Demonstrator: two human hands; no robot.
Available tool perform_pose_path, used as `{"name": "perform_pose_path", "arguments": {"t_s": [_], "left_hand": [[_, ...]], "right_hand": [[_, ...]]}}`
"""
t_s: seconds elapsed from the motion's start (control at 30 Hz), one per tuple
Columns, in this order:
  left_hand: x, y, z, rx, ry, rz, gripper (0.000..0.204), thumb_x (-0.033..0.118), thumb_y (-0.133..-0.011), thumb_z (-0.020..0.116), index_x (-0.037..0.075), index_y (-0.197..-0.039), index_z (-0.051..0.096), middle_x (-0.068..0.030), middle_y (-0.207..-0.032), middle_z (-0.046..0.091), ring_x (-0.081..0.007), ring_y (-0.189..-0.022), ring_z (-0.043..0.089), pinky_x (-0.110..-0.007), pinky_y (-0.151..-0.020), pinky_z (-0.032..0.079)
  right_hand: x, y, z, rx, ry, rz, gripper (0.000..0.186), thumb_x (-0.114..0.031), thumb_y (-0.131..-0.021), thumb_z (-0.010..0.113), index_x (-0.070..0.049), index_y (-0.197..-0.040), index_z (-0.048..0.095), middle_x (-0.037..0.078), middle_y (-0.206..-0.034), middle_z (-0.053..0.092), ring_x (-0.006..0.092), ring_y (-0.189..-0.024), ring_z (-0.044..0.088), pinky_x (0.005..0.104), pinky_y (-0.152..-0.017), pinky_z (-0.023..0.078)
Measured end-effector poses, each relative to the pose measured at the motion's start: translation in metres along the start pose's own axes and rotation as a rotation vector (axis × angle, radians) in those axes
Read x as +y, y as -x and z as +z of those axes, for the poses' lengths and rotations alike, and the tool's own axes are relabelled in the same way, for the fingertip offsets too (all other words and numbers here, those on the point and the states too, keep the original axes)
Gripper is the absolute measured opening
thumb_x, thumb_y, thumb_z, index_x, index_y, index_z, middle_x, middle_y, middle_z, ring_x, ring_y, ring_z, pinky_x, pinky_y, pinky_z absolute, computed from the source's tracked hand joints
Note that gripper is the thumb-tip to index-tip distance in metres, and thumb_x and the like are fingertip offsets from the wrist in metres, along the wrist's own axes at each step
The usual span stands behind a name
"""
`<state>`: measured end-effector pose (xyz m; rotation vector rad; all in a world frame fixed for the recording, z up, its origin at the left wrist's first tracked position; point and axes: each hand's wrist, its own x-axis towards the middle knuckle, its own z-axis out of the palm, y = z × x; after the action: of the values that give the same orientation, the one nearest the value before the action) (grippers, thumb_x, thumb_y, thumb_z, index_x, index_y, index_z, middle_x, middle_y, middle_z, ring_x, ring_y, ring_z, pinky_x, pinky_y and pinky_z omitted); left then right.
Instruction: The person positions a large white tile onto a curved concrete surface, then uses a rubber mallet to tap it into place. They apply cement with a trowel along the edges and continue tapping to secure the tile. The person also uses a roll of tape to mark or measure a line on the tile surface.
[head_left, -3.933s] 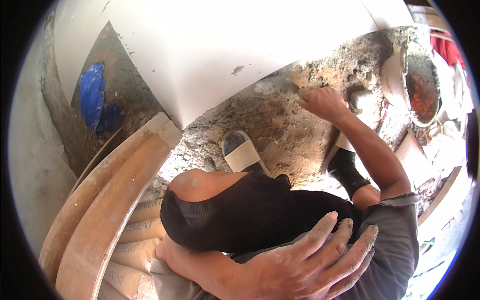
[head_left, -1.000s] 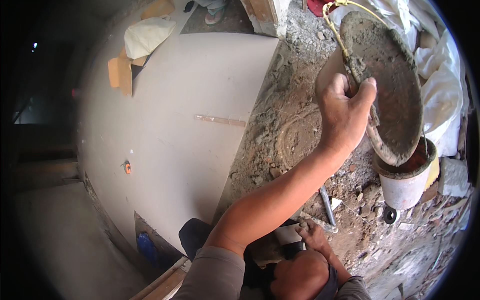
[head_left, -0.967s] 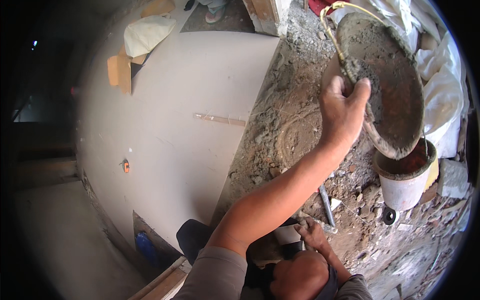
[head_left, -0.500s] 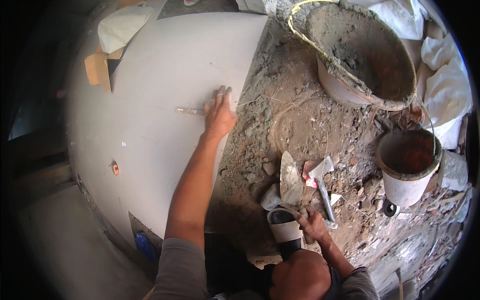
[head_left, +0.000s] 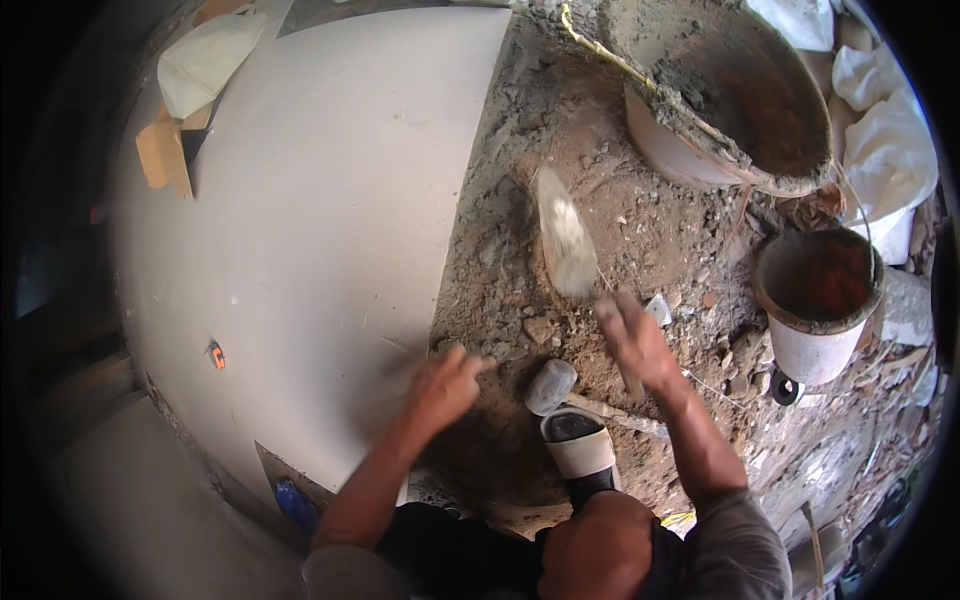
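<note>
My right hand (head_left: 636, 343) grips the handle of a pointed trowel (head_left: 566, 240). Its blade, blurred and smeared with mortar, is over the brown soil and points away from me. Near the right edge of a large grey slab (head_left: 300, 200), my left hand (head_left: 446, 388) has most fingers curled and the index finger reaching right. A thin pale strip (head_left: 400, 348) shows beside it and seems pinched there; the exact grip is hidden. Between my hands lies a mallet with a grey head (head_left: 551, 387) and a pale handle, just beyond my sandalled foot (head_left: 580, 452).
A large tub (head_left: 690, 145) with mortar stands at the far right, a smaller bucket (head_left: 815, 345) nearer. A tape measure (head_left: 217, 355) rests on the slab, with cardboard (head_left: 160, 150) and a pale bag (head_left: 210, 65) at its far left. Rubble and white sacks (head_left: 885, 150) line the right.
My left hand has drawn back toward me across the slab, the thin strip moving with it. My right hand has lifted the trowel and carried it forward, away from my foot.
</note>
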<state>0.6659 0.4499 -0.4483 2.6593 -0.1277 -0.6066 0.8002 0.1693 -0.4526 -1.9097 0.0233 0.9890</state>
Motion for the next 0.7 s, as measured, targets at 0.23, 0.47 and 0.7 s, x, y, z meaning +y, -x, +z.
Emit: {"name": "perform_pose_path", "arguments": {"t_s": [0.23,0.47,0.7], "left_hand": [[0.067,0.101,0.078,-0.221,0.185,0.091,0.016,0.016,-0.078,0.061,0.012,-0.093,0.064,-0.008,-0.082,0.054,-0.0279,-0.075,0.063,-0.043,-0.064,0.053],[0.06,0.133,0.094,-0.266,0.205,-0.048,0.019,0.016,-0.077,0.062,0.013,-0.095,0.064,-0.008,-0.083,0.055,-0.0272,-0.077,0.063,-0.042,-0.064,0.053],[0.046,0.139,0.103,-0.085,0.215,-0.035,0.02,0.015,-0.076,0.062,0.012,-0.095,0.064,-0.0078,-0.086,0.056,-0.0284,-0.078,0.062,-0.043,-0.066,0.053]], "right_hand": [[-0.106,-0.186,-0.059,0.164,0.15,-0.189,0.059,-0.048,-0.101,0.039,0.004,-0.129,0.046,0.013,-0.084,0.058,0.0178,-0.059,0.057,0.037,-0.055,0.053],[-0.143,-0.204,-0.056,-0.037,0.214,0.035,0.045,-0.038,-0.103,0.04,0.0,-0.126,0.045,0.011,-0.085,0.057,0.015,-0.057,0.057,0.03,-0.044,0.05],[-0.084,-0.14,0.023,-0.164,0.5,-0.11,0.048,-0.039,-0.103,0.039,0.004,-0.121,0.049,0.011,-0.081,0.057,0.0148,-0.056,0.057,0.028,-0.051,0.055]]}}
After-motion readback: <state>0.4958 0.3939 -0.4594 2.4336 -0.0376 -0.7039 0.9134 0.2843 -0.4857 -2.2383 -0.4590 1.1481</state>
